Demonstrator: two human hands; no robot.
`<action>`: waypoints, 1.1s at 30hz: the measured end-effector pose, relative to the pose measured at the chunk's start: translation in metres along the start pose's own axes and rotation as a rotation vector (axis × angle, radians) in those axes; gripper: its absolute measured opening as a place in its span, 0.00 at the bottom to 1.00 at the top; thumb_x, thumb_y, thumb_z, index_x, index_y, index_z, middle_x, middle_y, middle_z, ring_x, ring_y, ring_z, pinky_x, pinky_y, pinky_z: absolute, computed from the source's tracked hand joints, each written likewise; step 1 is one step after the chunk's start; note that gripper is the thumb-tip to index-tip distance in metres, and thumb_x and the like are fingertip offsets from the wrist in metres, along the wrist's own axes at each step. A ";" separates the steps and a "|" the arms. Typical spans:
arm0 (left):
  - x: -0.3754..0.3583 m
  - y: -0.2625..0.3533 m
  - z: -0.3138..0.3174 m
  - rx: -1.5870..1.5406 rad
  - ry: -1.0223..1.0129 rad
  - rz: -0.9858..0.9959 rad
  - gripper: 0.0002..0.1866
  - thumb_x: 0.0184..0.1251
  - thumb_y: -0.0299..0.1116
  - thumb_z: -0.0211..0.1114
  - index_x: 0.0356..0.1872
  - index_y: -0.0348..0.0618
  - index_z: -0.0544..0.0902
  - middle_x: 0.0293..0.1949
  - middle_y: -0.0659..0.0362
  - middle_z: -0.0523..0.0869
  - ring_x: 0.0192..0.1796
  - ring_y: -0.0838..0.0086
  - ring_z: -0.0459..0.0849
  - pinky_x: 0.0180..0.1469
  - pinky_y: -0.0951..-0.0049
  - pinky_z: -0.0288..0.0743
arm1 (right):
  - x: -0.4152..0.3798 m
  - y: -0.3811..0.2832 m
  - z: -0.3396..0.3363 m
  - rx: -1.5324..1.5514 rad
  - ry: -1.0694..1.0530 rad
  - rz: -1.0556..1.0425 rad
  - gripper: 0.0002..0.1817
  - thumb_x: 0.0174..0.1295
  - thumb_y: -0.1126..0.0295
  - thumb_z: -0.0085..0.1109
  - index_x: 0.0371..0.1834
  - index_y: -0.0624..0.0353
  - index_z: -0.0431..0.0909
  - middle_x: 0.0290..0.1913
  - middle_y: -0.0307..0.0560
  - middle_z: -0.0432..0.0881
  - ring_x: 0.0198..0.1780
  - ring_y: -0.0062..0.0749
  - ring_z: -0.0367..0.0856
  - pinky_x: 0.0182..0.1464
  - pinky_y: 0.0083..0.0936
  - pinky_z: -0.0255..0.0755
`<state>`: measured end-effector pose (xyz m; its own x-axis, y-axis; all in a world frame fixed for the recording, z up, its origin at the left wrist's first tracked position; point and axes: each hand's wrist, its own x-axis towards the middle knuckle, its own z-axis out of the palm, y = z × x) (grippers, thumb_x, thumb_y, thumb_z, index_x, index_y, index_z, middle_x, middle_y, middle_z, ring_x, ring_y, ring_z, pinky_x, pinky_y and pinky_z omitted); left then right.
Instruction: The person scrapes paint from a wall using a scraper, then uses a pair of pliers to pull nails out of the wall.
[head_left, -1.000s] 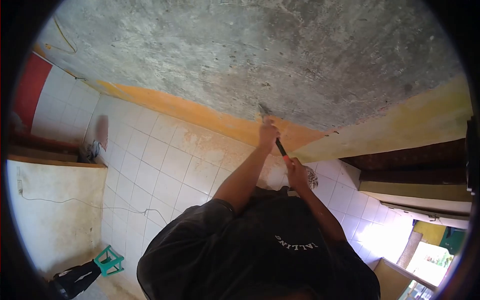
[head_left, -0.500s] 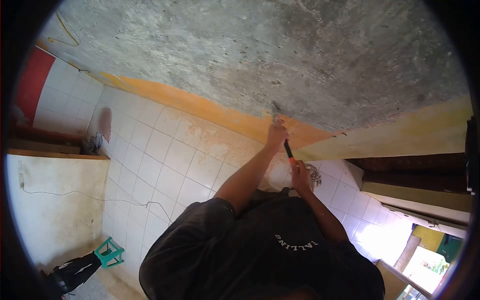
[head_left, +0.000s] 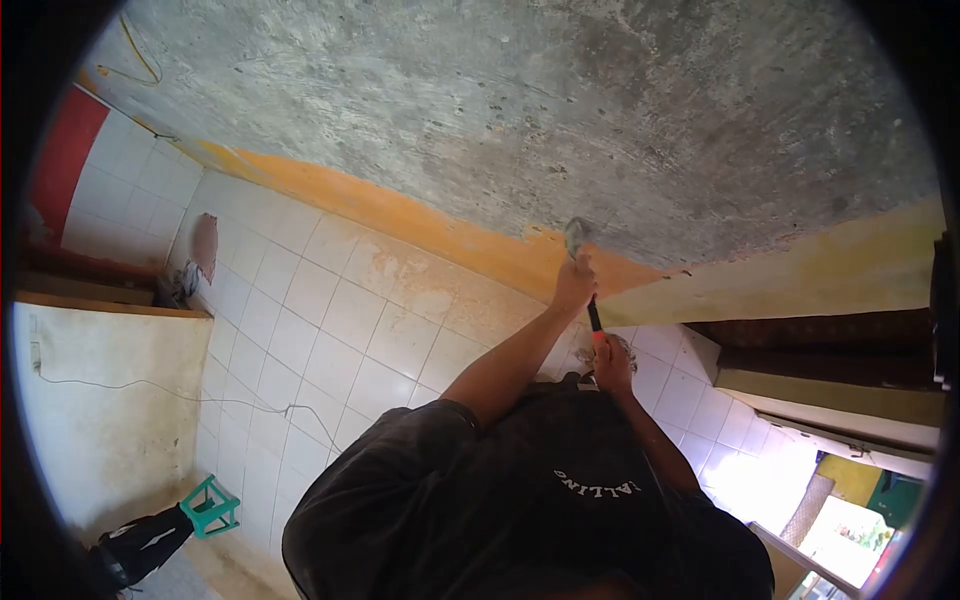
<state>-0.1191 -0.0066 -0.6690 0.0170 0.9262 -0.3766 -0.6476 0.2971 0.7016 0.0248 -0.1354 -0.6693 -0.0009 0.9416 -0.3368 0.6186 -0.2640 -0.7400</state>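
Both my hands grip a long-handled scraper (head_left: 597,316) with a black and red handle. My left hand (head_left: 574,286) is closed round it high up, just below the grey metal head. My right hand (head_left: 612,366) is wrapped round the lower, red part of the handle. The scraper's head lies against or just in front of the wall's rough grey surface (head_left: 480,130), near the lower edge; contact is hard to tell. An orange painted strip (head_left: 400,207) runs along that edge, with a ragged border. My fingers partly hide the handle.
White tiles (head_left: 340,310) below the strip carry orange-brown stains. At right are a yellow painted band (head_left: 800,262) and a dark recessed shelf (head_left: 830,345). A green stool (head_left: 210,508) stands lower left, near a thin cable (head_left: 240,402) and a pale partition (head_left: 110,400).
Both hands and the scraper have shifted right and slightly down in view. The scraper's head has turned and now shows a broader face. My grip is the same.
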 end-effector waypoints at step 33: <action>0.018 0.051 -0.032 0.105 0.231 0.035 0.28 0.75 0.59 0.42 0.44 0.40 0.71 0.15 0.61 0.68 0.16 0.74 0.71 0.22 0.69 0.71 | 0.014 -0.066 0.007 -0.108 0.083 -0.168 0.19 0.69 0.53 0.51 0.44 0.60 0.74 0.23 0.56 0.79 0.27 0.52 0.80 0.32 0.43 0.71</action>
<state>-0.1762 0.0182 -0.6595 -0.1858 0.8624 -0.4709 -0.5623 0.2997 0.7707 -0.0215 -0.1061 -0.6297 -0.0486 0.9856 -0.1617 0.6957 -0.0827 -0.7136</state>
